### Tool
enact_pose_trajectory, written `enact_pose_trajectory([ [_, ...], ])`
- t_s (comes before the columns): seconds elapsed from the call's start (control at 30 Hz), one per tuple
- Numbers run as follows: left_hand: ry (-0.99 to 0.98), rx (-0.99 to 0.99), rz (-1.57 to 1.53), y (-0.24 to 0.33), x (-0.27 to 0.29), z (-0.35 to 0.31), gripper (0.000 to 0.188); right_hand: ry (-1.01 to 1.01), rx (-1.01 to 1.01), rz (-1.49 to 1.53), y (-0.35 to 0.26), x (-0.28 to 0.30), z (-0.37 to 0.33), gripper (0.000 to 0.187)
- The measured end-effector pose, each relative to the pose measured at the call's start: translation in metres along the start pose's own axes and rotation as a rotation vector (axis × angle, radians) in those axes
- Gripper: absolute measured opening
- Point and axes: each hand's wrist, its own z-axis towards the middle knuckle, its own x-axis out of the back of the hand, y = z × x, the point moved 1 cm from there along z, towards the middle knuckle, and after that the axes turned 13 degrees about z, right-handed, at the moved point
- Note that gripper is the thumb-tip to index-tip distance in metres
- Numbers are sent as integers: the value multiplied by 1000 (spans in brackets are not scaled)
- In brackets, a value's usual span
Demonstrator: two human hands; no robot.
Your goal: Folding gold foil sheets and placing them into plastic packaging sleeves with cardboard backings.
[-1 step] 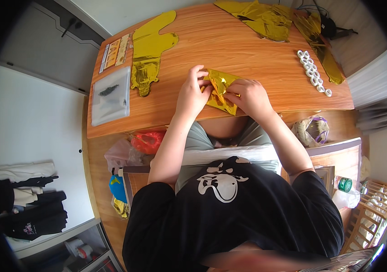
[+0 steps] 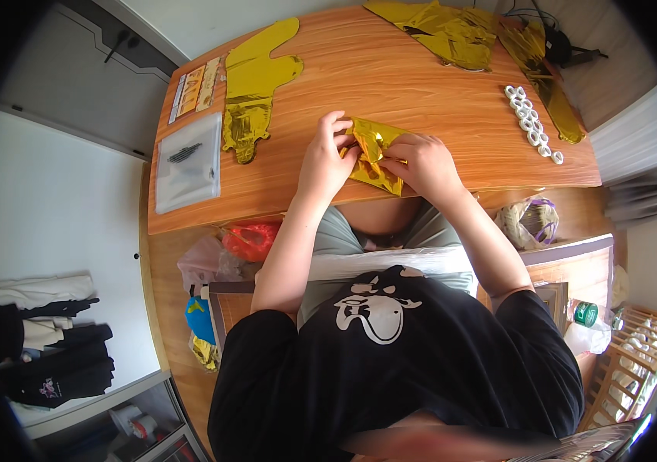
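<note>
Bright, soft light; pale sheen on worktop (image 2: 344,69); sharp glints on gold foil (image 2: 378,179); fisheye bending toward black corners; smeared blur at bottom edge.

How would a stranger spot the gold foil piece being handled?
Find the wooden table, then its near edge. There, between the left hand and the right hand, is the gold foil piece. Unlike the larger gold foils lying elsewhere, it is touched by both hands.

A black short-sleeved T-shirt (image 2: 421,369) (white print (image 2: 381,329) in front) tops grey-green trousers (image 2: 336,236).
</note>
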Motion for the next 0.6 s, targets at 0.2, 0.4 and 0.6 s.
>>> enact_pose_trajectory([
  [0.2,-10,23,440,5,26,-15,57,-40,-30,-72,-1,-1,1,14],
  [0.4,-88,181,259,4,26,-17,52,-39,-61,-13,-2,1,4,17],
  [0.6,-71,266,340,13,27,-18,45,-48,-20,-13,3,2,4,17],
])
